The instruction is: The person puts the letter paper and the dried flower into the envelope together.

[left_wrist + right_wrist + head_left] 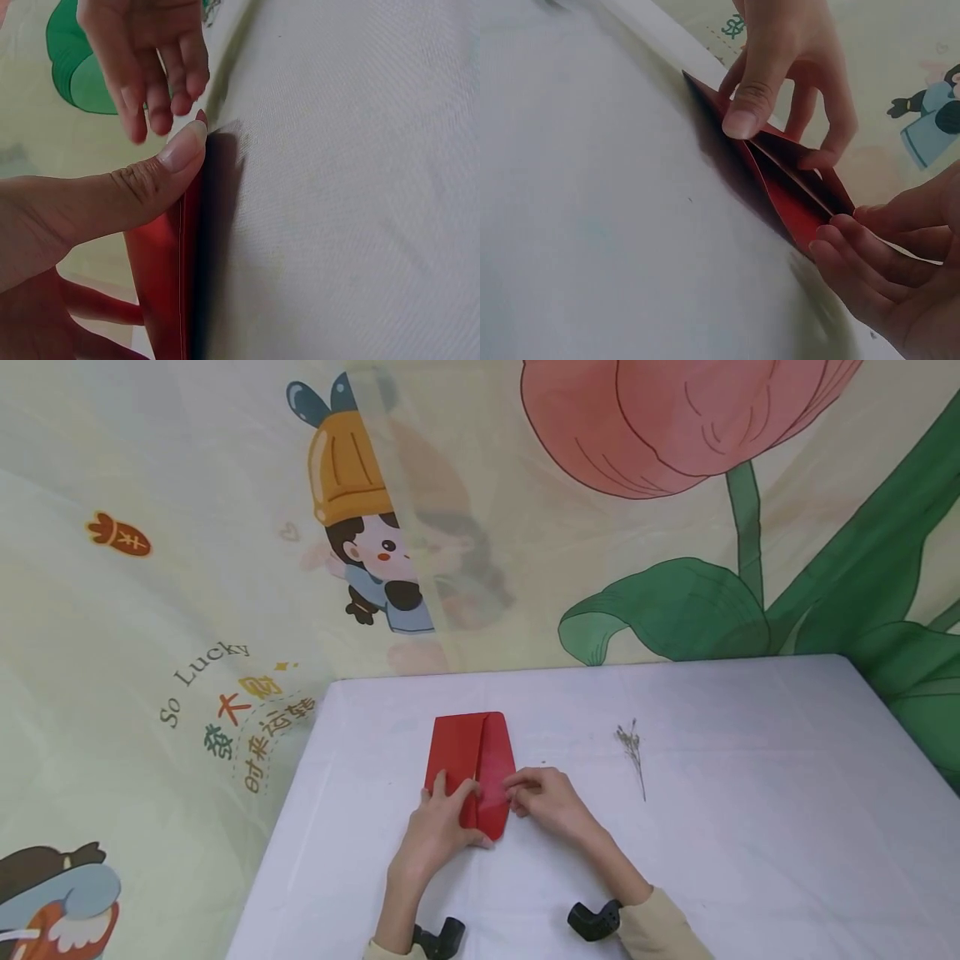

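Observation:
A red paper envelope (pixel 456 747) lies on the white table, its long flap (pixel 497 760) on the right side. In the right wrist view it bulges into a gap, with a dark inside showing between the red edges. My left hand (pixel 438 822) holds its near end, thumb (pixel 169 169) at the near edge and fingers spread over the front. At the flap's right edge, my right hand (pixel 551 802) pinches the paper with bent fingertips (pixel 844 229). Part of the envelope is hidden behind the left hand.
A small sprig of dried flowers (pixel 632 747) lies right of the envelope. Black wrist devices (pixel 594 922) sit at both forearms. The white-covered table (pixel 750 827) ends at a printed backdrop (pixel 495 527) behind and to the left.

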### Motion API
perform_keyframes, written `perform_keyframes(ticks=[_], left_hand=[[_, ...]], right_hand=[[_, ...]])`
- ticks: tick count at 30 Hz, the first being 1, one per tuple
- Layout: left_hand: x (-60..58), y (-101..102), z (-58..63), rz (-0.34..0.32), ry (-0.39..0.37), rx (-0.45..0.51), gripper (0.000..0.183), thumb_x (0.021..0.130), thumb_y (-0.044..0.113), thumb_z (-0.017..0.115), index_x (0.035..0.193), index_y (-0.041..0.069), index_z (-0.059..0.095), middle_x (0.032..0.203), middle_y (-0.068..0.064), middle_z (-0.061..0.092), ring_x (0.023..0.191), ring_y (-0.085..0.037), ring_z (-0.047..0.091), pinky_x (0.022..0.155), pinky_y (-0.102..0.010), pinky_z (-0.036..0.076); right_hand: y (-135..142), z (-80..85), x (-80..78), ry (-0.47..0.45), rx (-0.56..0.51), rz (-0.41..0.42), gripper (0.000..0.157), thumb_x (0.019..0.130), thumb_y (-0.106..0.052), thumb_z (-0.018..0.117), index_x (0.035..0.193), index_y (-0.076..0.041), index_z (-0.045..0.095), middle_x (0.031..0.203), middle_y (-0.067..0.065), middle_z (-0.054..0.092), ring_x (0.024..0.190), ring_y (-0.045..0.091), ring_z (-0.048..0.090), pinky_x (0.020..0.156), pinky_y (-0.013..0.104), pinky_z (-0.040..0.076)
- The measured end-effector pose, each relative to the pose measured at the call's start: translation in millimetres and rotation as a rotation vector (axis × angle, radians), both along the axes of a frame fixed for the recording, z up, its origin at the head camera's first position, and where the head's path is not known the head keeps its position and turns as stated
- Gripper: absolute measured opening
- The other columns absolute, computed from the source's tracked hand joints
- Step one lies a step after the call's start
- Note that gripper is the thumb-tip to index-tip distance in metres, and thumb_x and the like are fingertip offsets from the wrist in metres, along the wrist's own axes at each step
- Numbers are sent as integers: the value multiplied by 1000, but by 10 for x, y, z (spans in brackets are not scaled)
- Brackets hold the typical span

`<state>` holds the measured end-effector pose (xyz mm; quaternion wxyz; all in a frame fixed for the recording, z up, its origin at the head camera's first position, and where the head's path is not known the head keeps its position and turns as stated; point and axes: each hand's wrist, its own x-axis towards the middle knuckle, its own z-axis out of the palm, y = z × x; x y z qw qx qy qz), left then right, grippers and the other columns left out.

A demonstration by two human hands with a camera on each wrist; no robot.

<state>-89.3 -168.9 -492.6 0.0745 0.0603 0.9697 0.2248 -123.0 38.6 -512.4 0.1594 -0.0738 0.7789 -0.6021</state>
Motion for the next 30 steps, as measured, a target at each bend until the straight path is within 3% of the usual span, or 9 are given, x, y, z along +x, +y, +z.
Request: perform_keyframes(ticks=[6,13,24,30], left_hand=[[1,9,-9,12,-14,15,78,66,33,98,134,21,61,150,-28,42,130,-54,47,80,-54,62],[-8,6,-25,10,-15,12,76,66,32,97,132,22,61,151,-29,41,130,-57,46,79,-55,62],[-10,5,-29,5,4,-2,73,66,32,98,129,22,62,150,-31,42,129,-62,46,80,-57,62],[-14,8,-27,2,8,0,72,66,31,97,128,21,62,150,-31,43,129,-63,46,80,-57,62]], right_hand=[[237,13,-15,104,135,-148,15,95,-4,68,108,-3,76,88,6,75,75,15,68,69,25,54],[622,91,-57,221,342,-303,13,93,-4,71,104,-4,77,93,8,77,87,23,71,79,38,59],[1185,132,-65,262,478,-541,21,96,-5,65,112,5,72,102,24,74,91,37,70,78,44,57],[1291,109,-92,167,494,-569,29,95,-8,66,118,10,67,105,29,71,97,43,68,82,53,56]])
